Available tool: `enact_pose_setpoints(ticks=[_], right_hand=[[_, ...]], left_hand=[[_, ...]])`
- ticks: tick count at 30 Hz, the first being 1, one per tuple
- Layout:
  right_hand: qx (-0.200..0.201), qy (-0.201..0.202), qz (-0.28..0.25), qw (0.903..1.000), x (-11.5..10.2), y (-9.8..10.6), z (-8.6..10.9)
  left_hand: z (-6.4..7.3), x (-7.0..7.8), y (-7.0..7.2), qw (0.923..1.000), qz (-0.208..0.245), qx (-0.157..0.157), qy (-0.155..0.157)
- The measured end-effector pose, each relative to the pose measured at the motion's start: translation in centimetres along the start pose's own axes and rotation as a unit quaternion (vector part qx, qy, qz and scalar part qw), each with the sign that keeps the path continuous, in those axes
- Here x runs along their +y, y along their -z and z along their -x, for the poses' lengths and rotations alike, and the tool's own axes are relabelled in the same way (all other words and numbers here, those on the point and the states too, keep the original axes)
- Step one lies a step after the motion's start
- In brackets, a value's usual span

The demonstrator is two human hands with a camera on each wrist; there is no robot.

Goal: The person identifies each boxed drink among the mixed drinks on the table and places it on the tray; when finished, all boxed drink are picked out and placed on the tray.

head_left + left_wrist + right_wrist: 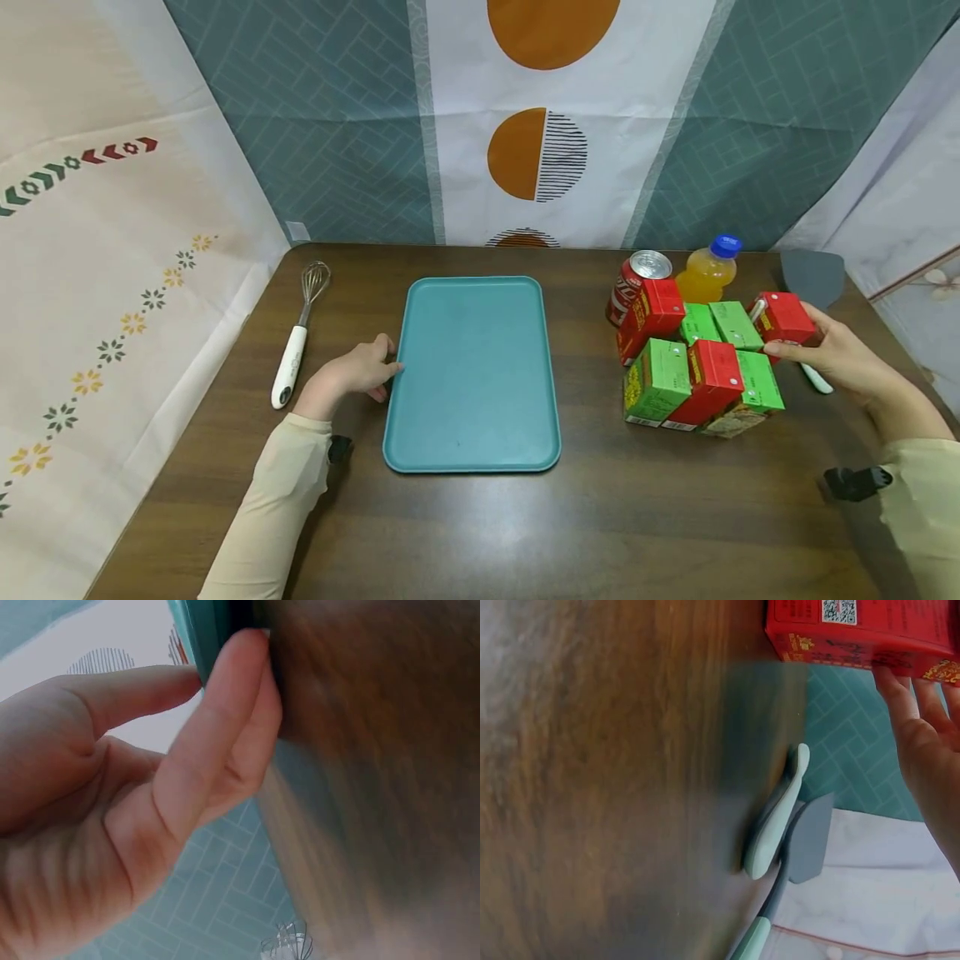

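My left hand is at the left edge of a teal rectangular tray. In the left wrist view, thumb and fingertips pinch the tray's rim. On the far right, my right hand grips a red drink carton between thumb and fingers. The right wrist view has this red carton above the fingertips, printed with a QR code. Left of it stands a tight group of green cartons and red cartons; the held one overlaps their right side in the head view.
Behind the cartons stand a red soda can and an orange juice bottle with a blue cap. A grey spatula lies at the far right, beside a pale-green-handled utensil. A whisk lies left of the tray.
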State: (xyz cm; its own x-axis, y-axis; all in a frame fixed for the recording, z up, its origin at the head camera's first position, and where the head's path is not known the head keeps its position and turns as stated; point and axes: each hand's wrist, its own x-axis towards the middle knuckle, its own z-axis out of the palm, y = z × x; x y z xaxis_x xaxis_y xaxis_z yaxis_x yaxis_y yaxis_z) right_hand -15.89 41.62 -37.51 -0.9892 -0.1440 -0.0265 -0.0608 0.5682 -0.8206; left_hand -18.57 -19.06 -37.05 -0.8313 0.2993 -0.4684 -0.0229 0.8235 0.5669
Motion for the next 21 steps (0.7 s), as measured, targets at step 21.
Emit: enact_pose_setpoints(ticks=[21], right_hand=[[0.221,0.032,-0.167,0.9604,-4.6,0.0,3.6]], left_hand=[[-0.7,-0.1,-0.1,0.9988,0.046,0.009,-0.015]])
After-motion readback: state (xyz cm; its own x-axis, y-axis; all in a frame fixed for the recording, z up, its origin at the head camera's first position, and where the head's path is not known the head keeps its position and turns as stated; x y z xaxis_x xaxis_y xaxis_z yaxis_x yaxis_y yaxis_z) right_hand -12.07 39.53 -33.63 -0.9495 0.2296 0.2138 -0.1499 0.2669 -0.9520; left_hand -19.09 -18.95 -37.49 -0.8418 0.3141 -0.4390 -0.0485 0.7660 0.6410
